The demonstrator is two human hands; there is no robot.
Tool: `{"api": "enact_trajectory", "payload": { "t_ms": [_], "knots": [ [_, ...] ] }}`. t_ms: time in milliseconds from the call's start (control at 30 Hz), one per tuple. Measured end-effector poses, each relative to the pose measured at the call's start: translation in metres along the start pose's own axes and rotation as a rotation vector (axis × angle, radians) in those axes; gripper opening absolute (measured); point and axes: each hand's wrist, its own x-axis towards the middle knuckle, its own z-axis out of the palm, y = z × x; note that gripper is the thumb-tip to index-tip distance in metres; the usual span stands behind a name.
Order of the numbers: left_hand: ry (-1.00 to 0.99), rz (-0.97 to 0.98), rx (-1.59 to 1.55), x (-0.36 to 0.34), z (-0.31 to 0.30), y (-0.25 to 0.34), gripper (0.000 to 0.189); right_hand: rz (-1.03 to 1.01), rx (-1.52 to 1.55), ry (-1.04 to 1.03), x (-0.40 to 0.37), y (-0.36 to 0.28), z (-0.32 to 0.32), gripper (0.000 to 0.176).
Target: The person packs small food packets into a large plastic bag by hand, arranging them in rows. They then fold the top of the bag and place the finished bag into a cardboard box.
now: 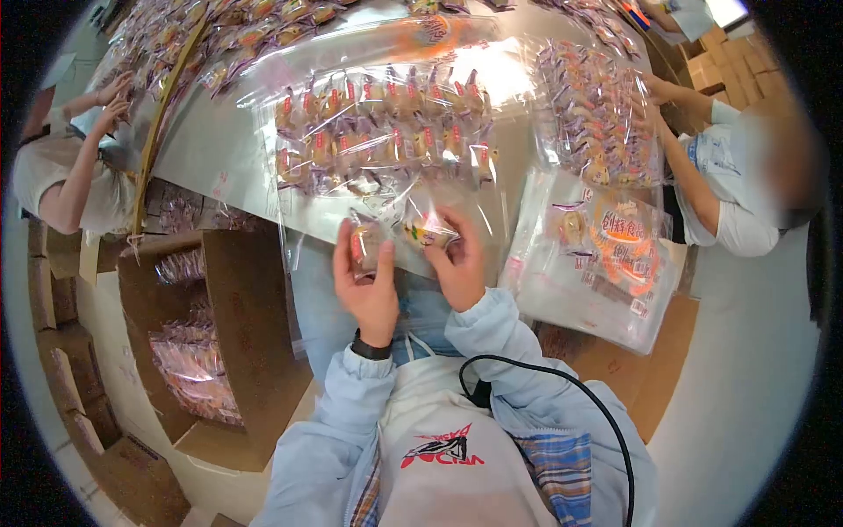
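Observation:
My left hand (368, 294), with a black band at the wrist, is closed around a small wrapped snack (362, 248). Between the fingers of my right hand (462, 270) is another wrapped snack (428, 231) in clear, shiny film. Both hands are at the near edge of the metal table, over the lower part of a large clear plastic bag (481, 204). Inside that bag, beyond my fingers, wrapped snacks (379, 140) with red print lie in neat rows.
A stack of printed clear bags (587, 294) lies to the right, with one snack on top. Beyond it a person (738, 167) handles a filled bag (597, 114). Another person (75, 167) works at far left. An open carton (255, 351) holds filled bags. Loose snacks (255, 35) cover the table's far side.

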Motion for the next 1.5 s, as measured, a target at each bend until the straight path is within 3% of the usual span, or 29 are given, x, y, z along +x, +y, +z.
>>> {"api": "enact_trajectory", "payload": {
  "t_ms": [100, 167, 267, 367, 433, 500, 633, 667, 733, 800, 833, 933, 1033, 1133, 1200, 1333, 1433, 1500],
  "knots": [
    [-0.075, -0.084, -0.030, -0.002, -0.001, -0.009, 0.064, 0.275, 0.208, 0.000, 0.005, -0.014, -0.010, 0.052],
    [-0.061, -0.136, -0.055, 0.001, -0.009, -0.013, 0.064, 0.321, 0.305, 0.012, 0.013, -0.006, -0.024, 0.048],
    [-0.013, -0.263, -0.232, 0.000, -0.024, -0.023, 0.061, 0.190, 0.366, 0.023, 0.016, 0.044, -0.041, 0.038],
    [-0.116, -0.346, -0.290, -0.001, -0.033, -0.016, 0.058, 0.233, 0.275, -0.048, 0.013, 0.038, -0.036, 0.028],
    [-0.184, -0.387, -0.350, -0.005, -0.035, -0.009, 0.055, 0.292, 0.172, -0.153, 0.011, 0.002, -0.015, 0.024],
    [-0.198, -0.429, -0.499, -0.011, -0.029, -0.007, 0.053, 0.243, 0.077, -0.068, 0.008, 0.003, -0.001, 0.026],
    [-0.205, -0.078, -0.042, -0.018, -0.027, -0.011, 0.060, 0.246, -0.137, -0.059, 0.003, -0.018, 0.006, 0.038],
    [-0.208, -0.004, 0.042, -0.019, -0.025, -0.010, 0.063, 0.192, -0.202, -0.102, 0.001, -0.018, 0.007, 0.042],
    [-0.206, 0.054, 0.088, -0.018, -0.021, -0.009, 0.068, -0.118, -0.375, -0.287, 0.000, -0.003, 0.004, 0.050],
    [-0.192, 0.016, 0.018, -0.017, -0.021, -0.008, 0.071, -0.005, -0.147, -0.296, -0.001, 0.003, 0.002, 0.051],
    [-0.170, 0.026, 0.144, -0.013, -0.023, -0.003, 0.056, 0.055, -0.031, -0.301, -0.002, 0.004, 0.001, 0.051],
    [0.005, -0.486, -0.669, -0.010, -0.018, 0.007, 0.040, 0.348, 0.341, -0.180, -0.004, -0.005, -0.005, 0.046],
    [0.006, -0.648, -0.763, -0.012, -0.021, -0.001, 0.034, 0.479, 0.639, -0.074, 0.003, -0.028, 0.000, 0.038],
    [-0.087, -0.700, -0.728, -0.018, -0.012, 0.003, 0.036, 0.314, 0.311, -0.166, -0.003, -0.009, -0.003, 0.041],
    [-0.102, -0.774, -0.651, -0.020, -0.005, 0.018, 0.037, 0.282, 0.307, -0.144, -0.003, -0.008, -0.003, 0.043],
    [-0.269, -0.745, -0.372, -0.012, -0.017, 0.002, 0.042, 0.304, 0.320, -0.088, 0.003, -0.025, -0.002, 0.053],
    [-0.343, -0.738, -0.183, -0.002, -0.018, 0.000, 0.044, -0.108, 0.270, -0.225, -0.011, -0.025, 0.002, 0.063],
    [-0.524, -0.693, -0.063, 0.012, -0.026, -0.007, 0.051, -0.105, -0.021, -0.247, -0.009, -0.010, -0.005, 0.072]
  ]
}}
